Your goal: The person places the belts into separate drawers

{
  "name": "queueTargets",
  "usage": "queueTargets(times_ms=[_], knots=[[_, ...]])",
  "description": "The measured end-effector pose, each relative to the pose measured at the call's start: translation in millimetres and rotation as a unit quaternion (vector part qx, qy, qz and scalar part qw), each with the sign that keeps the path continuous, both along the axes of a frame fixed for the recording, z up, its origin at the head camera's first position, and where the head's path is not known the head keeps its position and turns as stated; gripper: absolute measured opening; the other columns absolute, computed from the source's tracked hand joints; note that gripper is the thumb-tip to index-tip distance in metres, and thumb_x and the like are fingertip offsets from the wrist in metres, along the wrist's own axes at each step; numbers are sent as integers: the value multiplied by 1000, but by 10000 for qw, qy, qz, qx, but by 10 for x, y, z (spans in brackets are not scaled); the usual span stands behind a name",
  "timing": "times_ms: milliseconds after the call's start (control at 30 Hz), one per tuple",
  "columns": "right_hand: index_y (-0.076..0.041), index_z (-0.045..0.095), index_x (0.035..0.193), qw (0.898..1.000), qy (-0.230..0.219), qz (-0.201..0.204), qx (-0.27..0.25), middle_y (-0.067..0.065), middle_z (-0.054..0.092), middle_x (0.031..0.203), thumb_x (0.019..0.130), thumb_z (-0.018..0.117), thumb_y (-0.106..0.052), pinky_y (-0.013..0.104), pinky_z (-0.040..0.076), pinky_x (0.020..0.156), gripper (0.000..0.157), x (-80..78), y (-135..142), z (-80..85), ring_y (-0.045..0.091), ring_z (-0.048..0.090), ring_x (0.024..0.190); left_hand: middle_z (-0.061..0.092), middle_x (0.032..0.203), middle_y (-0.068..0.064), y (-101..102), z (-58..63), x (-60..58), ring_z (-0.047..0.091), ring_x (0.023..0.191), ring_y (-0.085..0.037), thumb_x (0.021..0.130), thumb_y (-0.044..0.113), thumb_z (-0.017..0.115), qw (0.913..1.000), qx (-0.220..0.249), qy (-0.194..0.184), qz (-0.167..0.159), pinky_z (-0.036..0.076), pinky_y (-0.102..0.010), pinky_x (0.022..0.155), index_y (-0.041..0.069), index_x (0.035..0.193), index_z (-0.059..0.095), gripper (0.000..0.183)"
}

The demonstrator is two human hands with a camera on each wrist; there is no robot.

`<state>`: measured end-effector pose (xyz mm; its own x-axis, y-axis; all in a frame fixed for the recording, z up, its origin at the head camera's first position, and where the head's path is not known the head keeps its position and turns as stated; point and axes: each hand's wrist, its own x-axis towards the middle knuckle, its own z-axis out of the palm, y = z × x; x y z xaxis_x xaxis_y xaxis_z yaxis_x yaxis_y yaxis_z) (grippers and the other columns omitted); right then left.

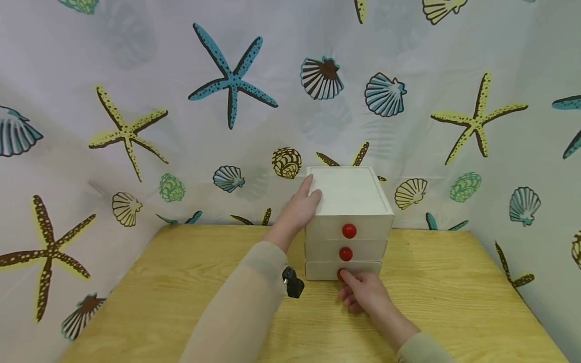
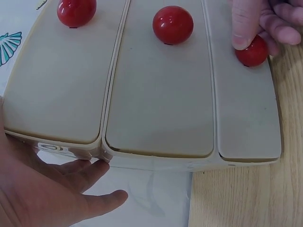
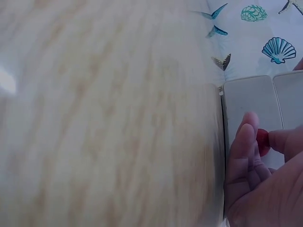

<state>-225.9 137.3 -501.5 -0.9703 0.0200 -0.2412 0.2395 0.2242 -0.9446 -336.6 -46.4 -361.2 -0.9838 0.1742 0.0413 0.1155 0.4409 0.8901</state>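
A small white chest of drawers (image 1: 349,191) stands on the table, its three drawers stacked and closed, each with a round red knob. My left hand (image 1: 297,209) rests against the chest's left side near the top, fingers extended; the left wrist view shows its fingertips along that side wall. Down at the bottom drawer (image 2: 248,113), my right hand (image 1: 369,292) pinches the lowest red knob (image 2: 253,54) between thumb and fingers. The middle knob (image 1: 346,253) and the top knob (image 1: 349,231) are untouched.
The wooden table (image 1: 204,267) extends on both sides of the chest. Behind it and at the sides hangs a pale cloth (image 1: 181,65) printed with starfish and shells. A small black device (image 1: 293,283) sits at my left wrist.
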Motion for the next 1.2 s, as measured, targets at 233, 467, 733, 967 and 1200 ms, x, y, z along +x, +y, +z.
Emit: queueTargets(times_ms=[233, 467, 733, 967, 1200], knots=[[4, 75, 103, 9999, -112, 14, -9, 8, 76, 81, 116, 59, -35, 26, 54, 53, 44, 2, 9, 21, 12, 63, 60, 14, 185, -8, 25, 23, 9, 14, 169, -35, 119, 42, 36, 10000, 0, -15, -21, 13, -56, 135, 26, 180, 12, 68], [3, 75, 98, 9999, -131, 67, 58, 8, 75, 79, 116, 59, -37, 26, 54, 52, 47, 21, 15, 25, 12, 62, 59, 14, 185, -8, 18, 28, 23, 14, 169, -35, 118, 45, 37, 9999, -66, -103, 25, 13, -58, 135, 28, 180, 12, 69], [2, 75, 97, 9993, -90, 215, 288, 8, 75, 79, 116, 58, -41, 29, 57, 53, 50, 18, 53, 23, 15, 64, 59, 23, 183, -2, -11, 34, 70, 21, 168, -32, 118, 50, 35, 9986, -389, 157, 315, 18, -54, 135, 25, 179, 23, 67], [3, 77, 94, 9970, 171, 486, 570, 8, 77, 79, 113, 67, -35, 31, 59, 55, 43, -2, 102, 42, 16, 67, 61, 28, 182, -3, -61, 51, 93, 24, 167, -29, 119, 56, 32, 9975, -523, 272, 386, 21, -49, 135, 19, 178, 27, 70], [1, 78, 89, 9964, 299, 351, 710, 8, 76, 77, 111, 70, -26, 29, 58, 56, 36, -3, 62, 53, 15, 66, 60, 29, 181, -4, -82, 39, 93, 24, 167, -30, 119, 56, 35, 9983, -410, 319, 257, 22, -50, 135, 17, 177, 27, 71]])
